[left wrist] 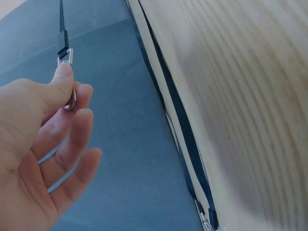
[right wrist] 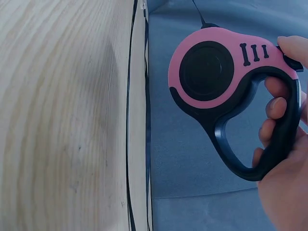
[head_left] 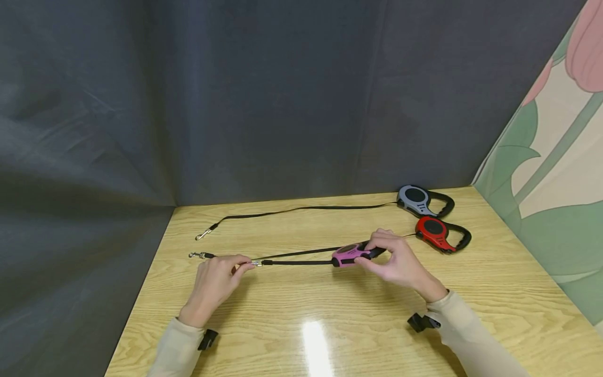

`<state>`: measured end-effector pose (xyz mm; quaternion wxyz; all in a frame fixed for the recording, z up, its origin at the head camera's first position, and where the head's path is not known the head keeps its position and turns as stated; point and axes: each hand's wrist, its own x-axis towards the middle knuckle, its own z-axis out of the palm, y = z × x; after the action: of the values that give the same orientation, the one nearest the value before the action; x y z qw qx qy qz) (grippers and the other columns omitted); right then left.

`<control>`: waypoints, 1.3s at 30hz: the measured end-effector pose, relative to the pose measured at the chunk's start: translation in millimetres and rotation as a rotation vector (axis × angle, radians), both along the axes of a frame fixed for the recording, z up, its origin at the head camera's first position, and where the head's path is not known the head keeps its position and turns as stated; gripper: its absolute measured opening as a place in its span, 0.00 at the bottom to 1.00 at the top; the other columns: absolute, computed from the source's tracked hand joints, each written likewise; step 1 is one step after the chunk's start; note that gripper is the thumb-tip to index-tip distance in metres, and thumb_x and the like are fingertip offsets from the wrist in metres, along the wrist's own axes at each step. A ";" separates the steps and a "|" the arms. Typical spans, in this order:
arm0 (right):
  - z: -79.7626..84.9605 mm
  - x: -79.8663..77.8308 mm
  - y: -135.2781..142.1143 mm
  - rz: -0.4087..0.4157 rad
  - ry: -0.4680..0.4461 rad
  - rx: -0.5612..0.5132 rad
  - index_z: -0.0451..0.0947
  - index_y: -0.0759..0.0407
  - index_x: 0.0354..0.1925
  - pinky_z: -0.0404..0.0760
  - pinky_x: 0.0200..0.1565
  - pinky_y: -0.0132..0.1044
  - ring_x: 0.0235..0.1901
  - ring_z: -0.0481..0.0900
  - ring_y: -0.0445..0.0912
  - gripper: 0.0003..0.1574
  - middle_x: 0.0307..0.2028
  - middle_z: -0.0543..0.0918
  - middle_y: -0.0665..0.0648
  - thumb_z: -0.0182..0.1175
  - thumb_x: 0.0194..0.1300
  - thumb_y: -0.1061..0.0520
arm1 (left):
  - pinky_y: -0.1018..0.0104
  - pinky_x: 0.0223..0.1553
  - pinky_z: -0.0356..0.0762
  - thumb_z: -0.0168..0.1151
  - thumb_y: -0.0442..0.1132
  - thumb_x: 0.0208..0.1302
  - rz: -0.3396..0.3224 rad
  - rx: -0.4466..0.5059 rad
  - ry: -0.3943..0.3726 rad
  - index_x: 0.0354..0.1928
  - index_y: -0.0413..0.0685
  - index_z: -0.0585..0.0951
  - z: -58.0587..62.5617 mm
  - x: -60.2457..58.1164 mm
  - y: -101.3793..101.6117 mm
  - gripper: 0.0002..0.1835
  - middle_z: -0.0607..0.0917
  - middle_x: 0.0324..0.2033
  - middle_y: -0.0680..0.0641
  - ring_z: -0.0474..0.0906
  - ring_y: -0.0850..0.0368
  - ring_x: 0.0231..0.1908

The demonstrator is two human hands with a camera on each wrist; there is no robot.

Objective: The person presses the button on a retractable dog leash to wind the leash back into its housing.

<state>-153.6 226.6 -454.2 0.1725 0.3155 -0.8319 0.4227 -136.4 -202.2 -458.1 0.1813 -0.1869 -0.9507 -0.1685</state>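
Observation:
My right hand grips the black handle of a pink retractable dog leash, its fingers through the loop and its thumb at the button, as the right wrist view shows. From the pink case a black strap runs taut to the left. At its end my left hand pinches the metal snap hook between thumb and forefinger, the other fingers loosely bent. Both hands hold this leash above the table. Behind it lie a red retractable leash and a grey retractable leash, their straps drawn out leftward.
The grey leash's hook and the red leash's hook lie on the left part of the wooden table. A dark cloth hangs along the back and left. Flower-patterned fabric borders the right side.

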 end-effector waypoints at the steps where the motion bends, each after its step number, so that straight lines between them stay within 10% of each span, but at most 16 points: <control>1: -0.4 0.1 -0.4 0.000 0.002 0.000 0.84 0.40 0.30 0.70 0.41 0.31 0.32 0.73 0.35 0.17 0.28 0.81 0.36 0.81 0.54 0.59 | 0.73 0.16 0.58 0.77 0.50 0.64 0.001 0.000 -0.003 0.40 0.62 0.94 -0.2 0.2 -0.2 0.06 0.93 0.29 0.56 0.71 0.71 0.18; 21: -4.3 0.7 -10.0 0.030 0.005 0.009 0.84 0.41 0.32 0.70 0.45 0.33 0.34 0.73 0.35 0.16 0.28 0.80 0.36 0.81 0.55 0.58 | 0.73 0.19 0.59 0.78 0.47 0.63 -0.056 -0.012 -0.017 0.39 0.59 0.94 -4.2 2.1 7.6 0.05 0.93 0.33 0.56 0.62 0.72 0.17; 39: -4.7 1.9 -20.0 0.057 0.032 0.018 0.83 0.41 0.31 0.68 0.45 0.32 0.33 0.71 0.34 0.16 0.27 0.79 0.38 0.81 0.56 0.58 | 0.74 0.22 0.71 0.77 0.40 0.65 -0.115 -0.003 0.038 0.41 0.56 0.94 -3.4 2.8 12.9 0.04 0.95 0.37 0.54 0.87 0.63 0.27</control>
<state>-151.7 206.6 -458.9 0.1710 0.3475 -0.8233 0.4149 -133.6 -189.2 -461.5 0.1890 -0.2449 -0.9350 -0.1736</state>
